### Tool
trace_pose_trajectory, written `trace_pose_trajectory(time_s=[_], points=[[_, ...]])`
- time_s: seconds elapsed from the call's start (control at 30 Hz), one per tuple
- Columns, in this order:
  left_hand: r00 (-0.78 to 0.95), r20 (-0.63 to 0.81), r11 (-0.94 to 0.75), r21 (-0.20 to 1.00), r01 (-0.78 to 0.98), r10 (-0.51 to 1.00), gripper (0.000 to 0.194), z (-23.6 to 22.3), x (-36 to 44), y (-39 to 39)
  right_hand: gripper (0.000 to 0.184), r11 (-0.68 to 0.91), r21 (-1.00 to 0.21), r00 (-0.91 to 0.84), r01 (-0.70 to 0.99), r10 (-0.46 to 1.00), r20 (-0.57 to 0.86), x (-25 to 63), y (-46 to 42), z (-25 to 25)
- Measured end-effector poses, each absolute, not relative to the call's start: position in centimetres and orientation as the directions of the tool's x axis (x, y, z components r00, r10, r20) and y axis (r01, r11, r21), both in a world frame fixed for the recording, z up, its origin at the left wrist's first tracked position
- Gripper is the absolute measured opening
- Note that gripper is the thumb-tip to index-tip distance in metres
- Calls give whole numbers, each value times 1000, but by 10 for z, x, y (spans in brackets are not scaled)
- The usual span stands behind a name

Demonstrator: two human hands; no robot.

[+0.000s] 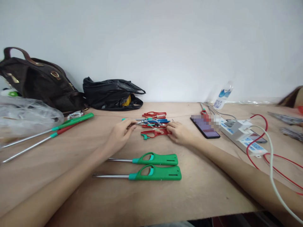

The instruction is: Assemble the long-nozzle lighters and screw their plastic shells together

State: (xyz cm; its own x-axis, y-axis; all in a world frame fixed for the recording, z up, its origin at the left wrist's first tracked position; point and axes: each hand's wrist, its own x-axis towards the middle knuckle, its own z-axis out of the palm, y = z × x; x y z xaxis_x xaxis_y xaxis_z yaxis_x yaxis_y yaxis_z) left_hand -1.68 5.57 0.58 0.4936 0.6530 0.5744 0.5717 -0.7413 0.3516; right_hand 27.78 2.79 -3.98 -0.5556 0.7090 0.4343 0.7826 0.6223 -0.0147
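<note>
My left hand [124, 130] is closed, thumb and fingers pinching a thin metal piece [140, 122] whose kind is unclear. Opposite it, my right hand [177, 131] has its fingers curled on the right end of an opened red lighter casing [161, 132]; the fingertips are partly hidden. Between the hands lie white wires, small inner parts and a long blue item [162, 120], too small to name. A teal trigger [145, 136] sits at the casing's left end. Behind is another red casing [155, 114]. Two green long-necked lighters [163, 159] lie nearer me, apart from both hands.
At left are a green lighter [80, 120], a red one [68, 127], a clear plastic bag [30, 118], a dark bag [47, 83] and a black plastic bag [106, 94]. A phone [204, 126], power strip [251, 146], loose cables and a water bottle [223, 95] stand right.
</note>
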Motion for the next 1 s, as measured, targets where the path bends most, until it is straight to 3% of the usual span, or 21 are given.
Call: trace_pose_trajectory(time_s=[0.33,0.57,0.7,0.83,1.0], points=[[363,640,-711,443,546,677,25,17,-16,47,23,585,-303,-547,752,811,208,291,22,-15],[320,633,-686,494,535,705,26,19,-17,48,19,483,-502,-389,718,876,286,308,24,-1],[283,639,-669,507,544,715,27,23,-19,49,17,478,-606,-389,636,877,282,305,17,8],[247,642,-649,520,555,726,25,28,-22,48,14,528,-610,-490,590,835,249,289,8,8],[249,654,-655,503,564,715,25,28,-23,50,20,621,-413,-617,667,770,161,271,-1,-1]])
